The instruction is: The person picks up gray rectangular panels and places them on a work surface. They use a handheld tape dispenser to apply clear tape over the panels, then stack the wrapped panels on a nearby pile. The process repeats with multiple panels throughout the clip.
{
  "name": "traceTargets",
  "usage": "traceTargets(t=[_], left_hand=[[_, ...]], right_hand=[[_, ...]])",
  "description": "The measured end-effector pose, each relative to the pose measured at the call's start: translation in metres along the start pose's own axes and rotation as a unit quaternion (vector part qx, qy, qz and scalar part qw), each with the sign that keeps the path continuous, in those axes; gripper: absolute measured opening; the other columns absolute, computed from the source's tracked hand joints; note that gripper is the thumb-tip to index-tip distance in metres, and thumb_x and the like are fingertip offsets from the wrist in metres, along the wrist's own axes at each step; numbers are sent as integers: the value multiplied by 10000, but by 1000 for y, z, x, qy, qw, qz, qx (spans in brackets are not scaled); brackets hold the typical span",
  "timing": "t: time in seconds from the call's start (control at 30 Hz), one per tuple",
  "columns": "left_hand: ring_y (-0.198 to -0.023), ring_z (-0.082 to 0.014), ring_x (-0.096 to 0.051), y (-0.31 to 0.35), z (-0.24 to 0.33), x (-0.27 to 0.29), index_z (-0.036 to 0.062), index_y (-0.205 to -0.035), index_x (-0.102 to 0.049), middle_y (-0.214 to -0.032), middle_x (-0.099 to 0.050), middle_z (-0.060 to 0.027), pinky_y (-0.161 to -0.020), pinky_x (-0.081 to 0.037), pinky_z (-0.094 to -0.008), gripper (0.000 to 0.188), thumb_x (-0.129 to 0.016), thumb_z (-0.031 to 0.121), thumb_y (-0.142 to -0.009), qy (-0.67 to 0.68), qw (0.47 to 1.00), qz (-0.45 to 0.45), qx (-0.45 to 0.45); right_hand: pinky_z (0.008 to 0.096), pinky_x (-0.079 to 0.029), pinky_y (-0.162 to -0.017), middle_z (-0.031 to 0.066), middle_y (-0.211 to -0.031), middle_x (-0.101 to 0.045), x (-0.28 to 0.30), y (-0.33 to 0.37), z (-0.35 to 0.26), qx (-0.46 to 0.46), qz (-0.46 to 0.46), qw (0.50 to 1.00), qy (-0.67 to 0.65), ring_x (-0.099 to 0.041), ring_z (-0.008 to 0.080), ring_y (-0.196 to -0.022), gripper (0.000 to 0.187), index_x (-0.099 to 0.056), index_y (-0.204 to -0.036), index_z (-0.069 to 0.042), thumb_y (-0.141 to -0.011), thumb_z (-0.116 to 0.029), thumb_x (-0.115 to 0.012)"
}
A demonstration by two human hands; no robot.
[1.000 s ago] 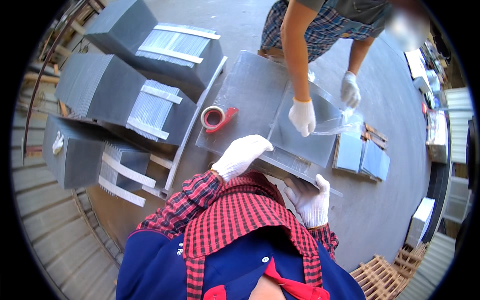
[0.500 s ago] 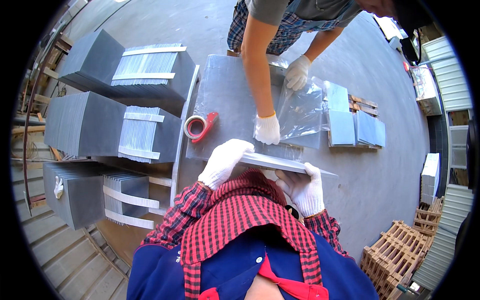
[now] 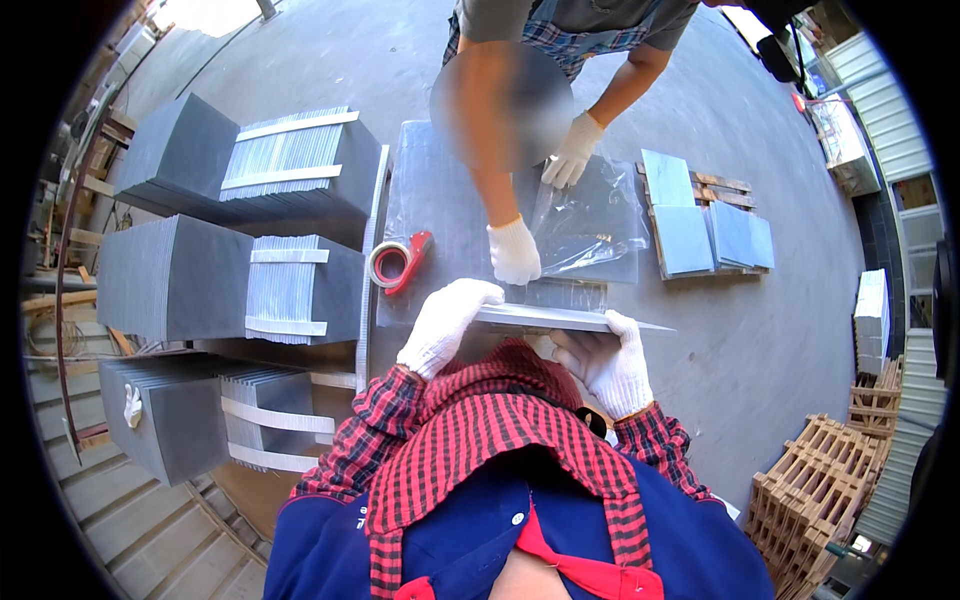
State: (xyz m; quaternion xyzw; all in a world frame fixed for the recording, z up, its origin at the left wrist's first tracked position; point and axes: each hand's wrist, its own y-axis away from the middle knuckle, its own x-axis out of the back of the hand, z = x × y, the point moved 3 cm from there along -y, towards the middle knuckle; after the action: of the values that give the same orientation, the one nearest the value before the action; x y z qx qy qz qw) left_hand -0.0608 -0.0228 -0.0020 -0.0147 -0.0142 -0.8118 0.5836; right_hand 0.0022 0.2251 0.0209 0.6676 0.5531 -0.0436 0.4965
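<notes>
A thin grey stone slab (image 3: 550, 317) is held nearly edge-on in front of my body, mostly its long edge showing. My left hand (image 3: 447, 322), in a white knit glove, is closed on its left end. At the other end my right hand (image 3: 612, 368), gloved alike, has its thumb over the top edge and its fingers on the side facing me. Just beyond, a co-worker's gloved hands (image 3: 515, 252) are at a clear plastic sheet (image 3: 590, 225) on the grey work surface (image 3: 430, 170). A red tape dispenser (image 3: 413, 262) with a roll lies beside my left hand.
Rows of upright grey slabs (image 3: 205, 270) with pale strips stand at the left. To the right, more slabs (image 3: 685, 240) lie on a small wooden pallet (image 3: 725, 190). Stacked pallets (image 3: 815, 480) stand at the lower right, and the co-worker leans over the far side.
The whole view has shifted slightly. The co-worker's near hand has moved a little left along the work surface. Both my hands keep the slab at about the same place.
</notes>
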Motion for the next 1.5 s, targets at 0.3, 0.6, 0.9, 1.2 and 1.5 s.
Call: traceTargets(t=[0.3,0.6,0.9,1.2,1.5], left_hand=[[-1020,-171,-627,12,-4,-3,-7,-1097,-689,-1094,-691,-88,-943,-471,-316,295,-476,182,-1020,55,997,4,53],[-1045,-218,-658,3,-8,-20,-6,-1068,-705,-1089,-706,-131,-970,-477,-331,301,-477,178,-1001,55,998,-2,37],[-1275,-240,-529,1,-2,-30,0,-1235,-622,-1307,-628,-137,-1137,-333,-396,405,-492,315,-1017,411,900,82,121],[-1151,-251,-552,7,-44,-42,121,-1484,-357,-1306,-511,-89,-972,-489,-433,597,-628,206,-958,392,853,258,228],[-1211,-332,-562,26,-41,-53,164,-1499,-348,-1355,-513,-159,-1004,-499,-519,591,-573,64,-962,517,769,171,335]], right_hand=[[457,-601,-840,204,-1228,-589,5,8,8,14,6,1000,-10,-647,349,-1074,524,-500,-1284,22,-935,-360,-588],[504,-560,-915,199,-1241,-609,23,7,-4,6,-10,999,-51,-635,345,-1100,487,-517,-1301,17,-933,-297,-562],[549,-573,-909,259,-1282,-565,32,13,-13,7,-15,995,-95,-626,409,-1125,523,-451,-1341,62,-926,-234,-569],[499,-588,-854,190,-1267,-593,21,27,-11,-5,56,996,-66,-636,366,-1100,534,-490,-1331,-11,-946,-363,-604],[510,-619,-800,200,-1237,-592,28,34,-4,-13,73,995,-65,-644,360,-1080,432,-494,-1304,9,-941,-203,-595]])
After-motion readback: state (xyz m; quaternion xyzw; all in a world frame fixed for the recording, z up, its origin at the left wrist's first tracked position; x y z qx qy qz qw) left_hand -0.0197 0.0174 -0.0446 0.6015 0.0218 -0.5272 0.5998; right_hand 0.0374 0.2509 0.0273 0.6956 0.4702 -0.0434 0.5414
